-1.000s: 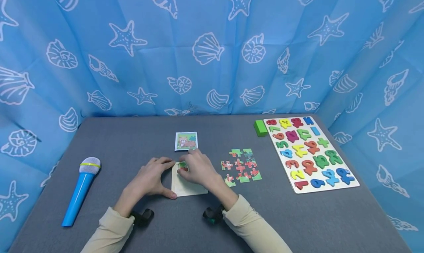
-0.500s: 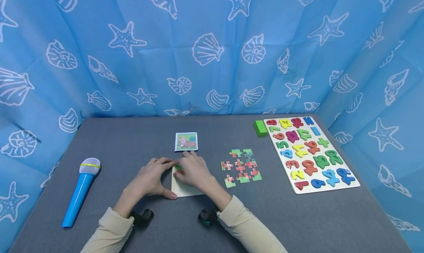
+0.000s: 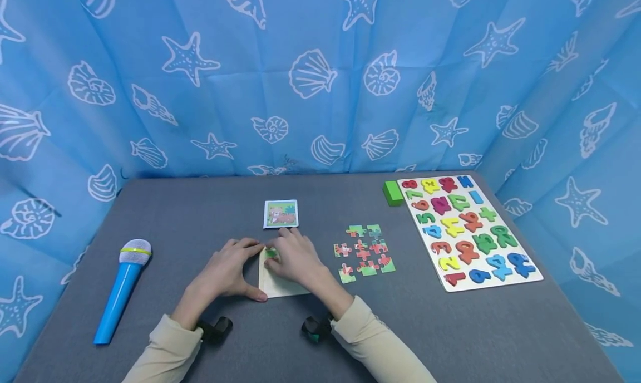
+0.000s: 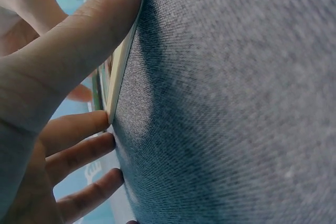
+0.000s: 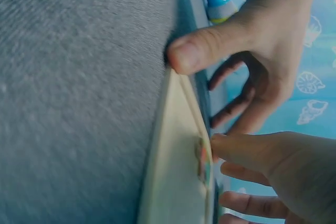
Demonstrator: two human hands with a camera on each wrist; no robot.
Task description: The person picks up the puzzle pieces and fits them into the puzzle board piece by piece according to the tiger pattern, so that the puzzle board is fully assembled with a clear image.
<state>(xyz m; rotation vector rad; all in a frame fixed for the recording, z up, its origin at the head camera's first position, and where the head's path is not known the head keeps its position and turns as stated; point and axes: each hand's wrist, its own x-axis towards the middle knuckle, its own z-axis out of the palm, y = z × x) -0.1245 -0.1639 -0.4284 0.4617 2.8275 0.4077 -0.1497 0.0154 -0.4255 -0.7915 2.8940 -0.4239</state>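
Observation:
A pale, shallow square puzzle tray [image 3: 280, 288] lies flat on the grey table in front of the person. My left hand [image 3: 227, 269] holds its left side, thumb at the near corner and index finger at the far one. Over the far left part of the tray, my right hand [image 3: 295, 260] has its thumb and fingers at a green and red puzzle piece [image 5: 203, 162], partly hidden by the hand. Beyond the tray is a small picture card [image 3: 281, 214] with an animal. To the right lie several loose jigsaw pieces [image 3: 369, 269].
A blue toy microphone [image 3: 120, 294] lies at the left. On the right is a white board [image 3: 493, 281] of coloured numbers and signs, with a green block [image 3: 393, 194] at its far left corner. A blue shell-printed curtain [image 3: 320, 110] rises behind the table.
My right hand has shifted slightly left and toward the tray's far left corner with the puzzle piece, then stayed almost still. The left hand keeps its place on the tray.

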